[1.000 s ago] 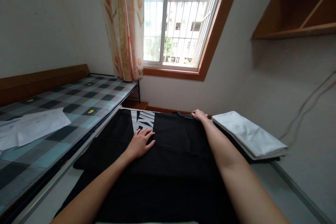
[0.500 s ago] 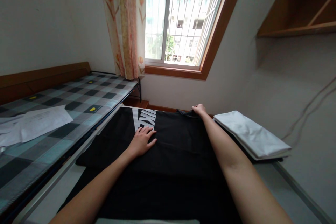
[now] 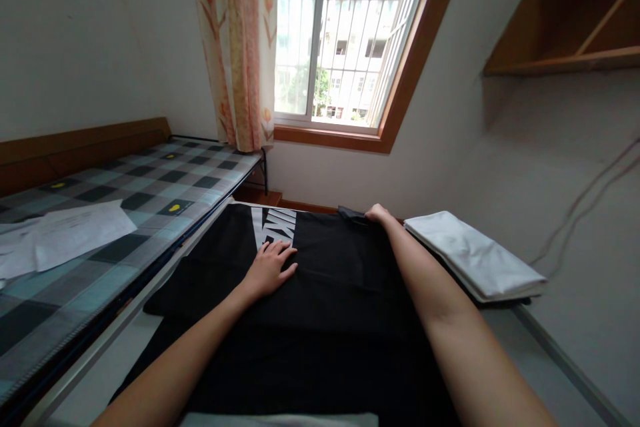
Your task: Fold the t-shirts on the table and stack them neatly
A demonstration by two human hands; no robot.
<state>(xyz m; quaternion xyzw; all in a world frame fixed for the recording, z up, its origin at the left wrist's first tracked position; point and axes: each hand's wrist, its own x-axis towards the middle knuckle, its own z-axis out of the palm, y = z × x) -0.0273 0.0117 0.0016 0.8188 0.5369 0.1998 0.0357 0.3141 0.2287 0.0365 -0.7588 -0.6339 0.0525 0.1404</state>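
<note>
A black T-shirt [image 3: 330, 280] with a pale NIKE print [image 3: 277, 223] lies spread over a light tabletop. My left hand [image 3: 271, 269] rests on it, palm down with fingers apart, just below the lettering. At the far right edge, my right hand [image 3: 379, 213] is closed on the shirt's cloth, its fingertips partly turned out of sight. Beside that hand, a strip of the fabric [image 3: 353, 215] is folded over. Both forearms reach in across the lower part of the shirt.
Right of my arm lies a stack of folded white cloth [image 3: 467, 253] with something dark beneath. A checked mattress [image 3: 200, 180] with papers [image 3: 80, 237] on it stands at left. A barred window [image 3: 345, 60], a curtain [image 3: 240, 47] and a wooden wall shelf [image 3: 565, 63] are around.
My right hand has drawn slightly left and down with the shirt's edge, and the fold beside it lies a little flatter. My left hand stays in place.
</note>
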